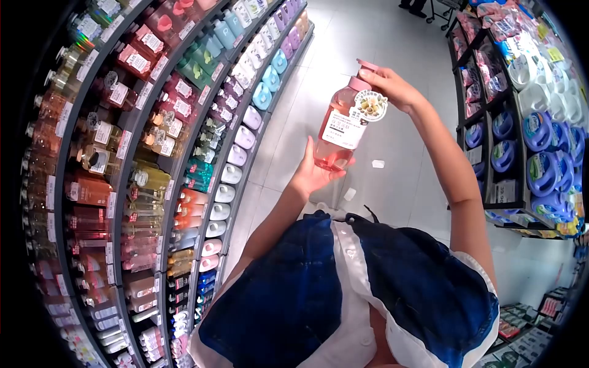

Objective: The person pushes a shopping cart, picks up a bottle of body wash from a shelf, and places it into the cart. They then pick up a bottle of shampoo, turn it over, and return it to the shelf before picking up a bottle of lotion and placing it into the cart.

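A clear bottle of pink liquid [334,135] with a white label, a round flower-patterned tag and a pink pump top is held up in front of me, tilted slightly to the right. My left hand [316,172] supports it from below, fingers and thumb around its base. At the top, my right hand [389,87] has its fingers closed on the pink pump head. Part of the left fingers is hidden behind the bottle.
Shelves of bottles [165,153] with price tags curve along the left. On the right stands a black rack [521,122] with purple-handled containers and packets. A person's feet [414,8] and a cart [443,15] are at the far end of the tiled aisle.
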Motion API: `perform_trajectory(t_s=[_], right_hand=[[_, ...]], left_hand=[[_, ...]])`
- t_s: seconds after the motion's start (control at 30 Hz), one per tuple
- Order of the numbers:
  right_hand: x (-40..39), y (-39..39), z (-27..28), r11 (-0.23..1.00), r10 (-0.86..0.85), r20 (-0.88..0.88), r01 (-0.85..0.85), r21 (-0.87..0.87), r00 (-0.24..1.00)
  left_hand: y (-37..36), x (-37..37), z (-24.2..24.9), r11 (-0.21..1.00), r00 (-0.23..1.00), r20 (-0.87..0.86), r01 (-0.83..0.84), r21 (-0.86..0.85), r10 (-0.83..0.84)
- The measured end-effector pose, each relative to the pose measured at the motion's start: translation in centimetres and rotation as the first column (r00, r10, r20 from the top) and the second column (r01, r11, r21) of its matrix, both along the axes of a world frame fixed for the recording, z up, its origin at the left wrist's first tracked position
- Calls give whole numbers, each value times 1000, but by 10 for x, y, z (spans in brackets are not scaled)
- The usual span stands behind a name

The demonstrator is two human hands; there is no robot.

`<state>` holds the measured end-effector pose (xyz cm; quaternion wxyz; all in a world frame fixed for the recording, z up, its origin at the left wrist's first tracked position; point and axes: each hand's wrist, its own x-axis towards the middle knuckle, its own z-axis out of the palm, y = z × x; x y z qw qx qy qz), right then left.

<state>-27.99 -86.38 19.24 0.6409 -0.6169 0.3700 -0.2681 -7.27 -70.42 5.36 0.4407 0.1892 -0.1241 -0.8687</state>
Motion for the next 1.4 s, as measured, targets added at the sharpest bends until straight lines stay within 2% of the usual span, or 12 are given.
perform_trajectory(t_s=[0.07, 0.27, 0.4, 0.53, 0.77, 0.83, 0.9, 1.03, 1.1, 1.13, 1.27, 1.4], right_hand=[[8, -24, -2, 999, 20, -27, -19, 37, 999], [24, -90, -20, 997, 48, 0, -48, 67, 999], [33, -137, -24, 992, 79, 11, -79, 98, 997], [36, -187, -25, 965, 220, 23, -221, 143, 975], [19, -273, -19, 907, 390, 77, -397, 137, 917], [20, -273, -8, 906, 381, 116, -395, 154, 917], [24, -299, -36, 856, 449, 145, -471, 213, 881], [36, -282, -33, 767, 474, 359, -578, 279, 804], [48, -288, -44, 642, 566, 523, -739, 205, 637], [53, -284, -45, 676, 550, 481, -703, 223, 682], [76, -282, -56, 599, 614, 503, -774, 203, 608], [103, -267, -52, 572, 719, 367, -803, 169, 590]], left_hand=[[-19, 11, 4, 999, 999, 30, -19, 36, 18], [-64, 12, -7, 1000, 993, -115, -29, 7, 30], [-98, 5, -10, 992, 992, 16, -126, 3, 126], [-135, -14, -7, 956, 956, 26, -293, -24, 294], [-195, -55, -13, 923, 923, -28, -384, -7, 384], [-202, -64, -11, 888, 888, 95, -456, 60, 450], [-201, -71, -16, 857, 862, 94, -506, 93, 499], [-189, -70, -26, 834, 836, 50, -548, 68, 546], [-183, -67, -29, 846, 846, -50, -527, 85, 531], [-180, -68, -30, 837, 836, -55, -542, 76, 546], [-168, -64, -35, 793, 786, -107, -603, 83, 609], [-144, -63, -34, 725, 717, -110, -675, 140, 689]])
